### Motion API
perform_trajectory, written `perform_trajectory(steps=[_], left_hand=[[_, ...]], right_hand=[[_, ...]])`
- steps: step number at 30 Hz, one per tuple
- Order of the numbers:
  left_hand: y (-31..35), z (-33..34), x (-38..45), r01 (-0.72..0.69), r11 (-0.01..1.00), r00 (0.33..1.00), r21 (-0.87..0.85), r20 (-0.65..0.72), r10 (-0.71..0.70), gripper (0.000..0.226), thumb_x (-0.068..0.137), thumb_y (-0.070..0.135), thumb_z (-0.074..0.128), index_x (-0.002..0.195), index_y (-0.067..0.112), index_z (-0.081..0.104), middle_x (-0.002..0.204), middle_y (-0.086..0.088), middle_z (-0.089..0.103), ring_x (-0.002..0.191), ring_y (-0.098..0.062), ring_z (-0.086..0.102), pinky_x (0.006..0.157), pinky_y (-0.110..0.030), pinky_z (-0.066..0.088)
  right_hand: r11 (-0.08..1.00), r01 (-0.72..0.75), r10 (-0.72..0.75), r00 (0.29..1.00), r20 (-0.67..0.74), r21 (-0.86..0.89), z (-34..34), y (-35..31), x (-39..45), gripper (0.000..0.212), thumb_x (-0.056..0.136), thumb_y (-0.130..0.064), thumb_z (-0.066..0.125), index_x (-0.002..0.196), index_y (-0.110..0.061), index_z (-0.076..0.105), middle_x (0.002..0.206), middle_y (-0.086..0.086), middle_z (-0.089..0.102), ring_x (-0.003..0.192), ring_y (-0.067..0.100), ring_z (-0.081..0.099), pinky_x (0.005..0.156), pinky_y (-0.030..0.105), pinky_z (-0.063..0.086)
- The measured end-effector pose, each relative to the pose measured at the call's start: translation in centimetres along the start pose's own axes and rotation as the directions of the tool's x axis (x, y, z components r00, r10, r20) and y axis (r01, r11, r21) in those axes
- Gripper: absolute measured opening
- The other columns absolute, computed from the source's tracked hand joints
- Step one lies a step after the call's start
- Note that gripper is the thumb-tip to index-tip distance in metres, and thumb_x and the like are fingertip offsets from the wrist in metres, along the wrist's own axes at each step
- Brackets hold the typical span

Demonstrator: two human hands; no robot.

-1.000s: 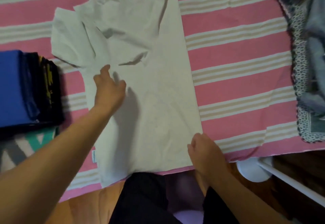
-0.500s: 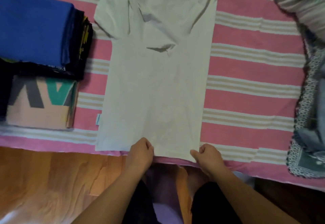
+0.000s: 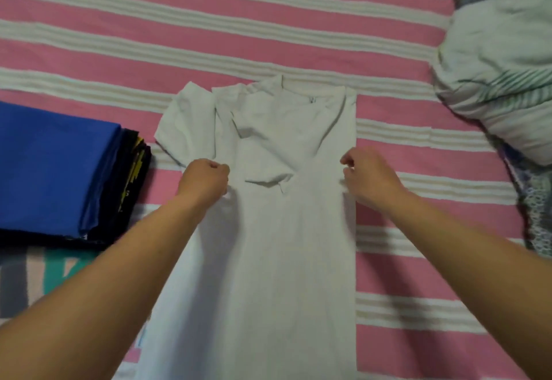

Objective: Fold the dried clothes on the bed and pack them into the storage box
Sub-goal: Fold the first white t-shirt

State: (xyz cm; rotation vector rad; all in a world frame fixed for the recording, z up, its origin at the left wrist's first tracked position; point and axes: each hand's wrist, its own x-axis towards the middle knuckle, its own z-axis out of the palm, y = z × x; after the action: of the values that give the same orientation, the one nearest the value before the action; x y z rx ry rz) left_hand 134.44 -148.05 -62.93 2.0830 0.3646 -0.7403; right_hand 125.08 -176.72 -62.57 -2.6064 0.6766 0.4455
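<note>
Hands moved up from the hem: your left hand (image 3: 206, 181) and right hand (image 3: 369, 178) now pinch the white T-shirt (image 3: 268, 260) at both side edges, mid-bed (image 3: 268, 36). Looks set for a crosswise fold. Folded stack (image 3: 59, 167) waits at the left edge.

Folded stack (image 3: 56, 170) left, pillow (image 3: 495, 75) right

Pink-and-white striped bed (image 3: 268, 36), dim light
</note>
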Motion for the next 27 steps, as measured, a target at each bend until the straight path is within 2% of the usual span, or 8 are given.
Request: perform_trajectory(steps=[3, 7, 9, 11, 13, 19, 24, 27], left_hand=[[3.3, 1.1, 4.8, -0.013, 1.0, 0.999, 0.013, -0.036, 0.013, 0.04, 0.088, 0.043, 0.058, 0.076, 0.006, 0.066, 0.087, -0.023, 0.073, 0.084, -0.038, 0.072, 0.089, -0.047, 0.058], [6.2, 3.4, 9.8, 0.05, 0.997, 0.991, -0.055, -0.123, -0.056, 0.062, 0.079, 0.061, 0.06, 0.1, 0.004, 0.071, 0.096, -0.013, 0.074, 0.089, -0.037, 0.072, 0.088, -0.046, 0.059], [6.8, 4.3, 10.9, 0.101, 0.988, 0.983, -0.117, -0.139, -0.117, 0.05, 0.085, 0.048, 0.067, 0.106, 0.003, 0.068, 0.099, -0.012, 0.072, 0.092, -0.037, 0.07, 0.086, -0.041, 0.058], [6.7, 4.5, 10.7, 0.08, 0.977, 0.982, -0.196, -0.15, -0.11, 0.022, 0.084, 0.028, 0.069, 0.089, 0.008, 0.064, 0.083, -0.01, 0.063, 0.076, -0.031, 0.064, 0.067, -0.032, 0.049], [6.3, 4.3, 9.4, -0.015, 0.975, 0.982, -0.22, -0.185, -0.026, 0.016, 0.082, 0.018, 0.064, 0.074, 0.013, 0.052, 0.071, -0.008, 0.047, 0.062, -0.023, 0.046, 0.058, -0.032, 0.036], [4.8, 3.0, 8.6, -0.195, 0.965, 0.976, -0.177, -0.132, 0.173, 0.017, 0.096, 0.03, 0.056, 0.098, 0.013, 0.056, 0.086, -0.012, 0.062, 0.072, -0.022, 0.054, 0.068, -0.038, 0.046], [5.4, 3.1, 8.7, -0.256, 0.967, 0.961, -0.012, -0.114, 0.253, 0.013, 0.102, 0.032, 0.046, 0.101, 0.02, 0.052, 0.08, -0.011, 0.062, 0.065, -0.023, 0.056, 0.062, -0.04, 0.045], [5.4, 3.0, 7.6, -0.281, 0.96, 0.95, -0.004, -0.14, 0.278, 0.011, 0.102, 0.034, 0.044, 0.102, 0.024, 0.049, 0.07, -0.002, 0.055, 0.06, -0.018, 0.049, 0.058, -0.036, 0.038]], right_hand=[[0.991, 0.094, -0.103, 0.99, -0.093, -0.093, -1.7, -1.5, 6.8, 0.033, 0.098, -0.01, 0.049, 0.129, -0.013, 0.06, 0.126, 0.01, 0.055, 0.121, 0.033, 0.05, 0.097, 0.04, 0.042], [0.929, 0.199, -0.225, 0.973, -0.047, -0.312, -2.3, -2.2, 15.5, 0.034, 0.096, -0.025, 0.048, 0.126, -0.017, 0.058, 0.132, 0.009, 0.055, 0.125, 0.037, 0.042, 0.102, 0.046, 0.034], [0.922, 0.188, -0.204, 0.979, -0.01, -0.339, -1.9, -2.4, 17.8, 0.028, 0.094, -0.033, 0.05, 0.117, -0.02, 0.058, 0.125, 0.005, 0.053, 0.122, 0.036, 0.039, 0.101, 0.045, 0.034], [0.922, 0.178, -0.201, 0.979, -0.03, -0.343, -1.6, -2.6, 19.0, 0.024, 0.095, -0.031, 0.054, 0.115, -0.019, 0.061, 0.121, 0.007, 0.053, 0.12, 0.035, 0.039, 0.1, 0.044, 0.035], [0.927, 0.205, -0.251, 0.961, -0.115, -0.314, -1.4, -2.7, 19.7, 0.017, 0.096, -0.026, 0.055, 0.107, -0.018, 0.065, 0.114, 0.006, 0.057, 0.115, 0.033, 0.042, 0.096, 0.042, 0.037], [0.955, 0.274, -0.293, 0.926, -0.237, -0.11, 0.2, -2.5, 19.8, 0.016, 0.099, -0.023, 0.048, 0.096, -0.017, 0.062, 0.097, -0.004, 0.058, 0.097, 0.021, 0.04, 0.085, 0.037, 0.036], [0.892, 0.35, -0.406, 0.898, -0.168, -0.285, -0.4, -0.8, 19.0, 0.022, 0.098, -0.029, 0.051, 0.107, -0.019, 0.068, 0.106, 0.002, 0.063, 0.108, 0.031, 0.048, 0.103, 0.045, 0.031], [0.873, 0.373, -0.427, 0.896, -0.122, -0.313, -1.2, -1.3, 20.1, 0.014, 0.096, -0.021, 0.055, 0.094, -0.021, 0.069, 0.097, 0.001, 0.065, 0.099, 0.03, 0.051, 0.096, 0.043, 0.035]])
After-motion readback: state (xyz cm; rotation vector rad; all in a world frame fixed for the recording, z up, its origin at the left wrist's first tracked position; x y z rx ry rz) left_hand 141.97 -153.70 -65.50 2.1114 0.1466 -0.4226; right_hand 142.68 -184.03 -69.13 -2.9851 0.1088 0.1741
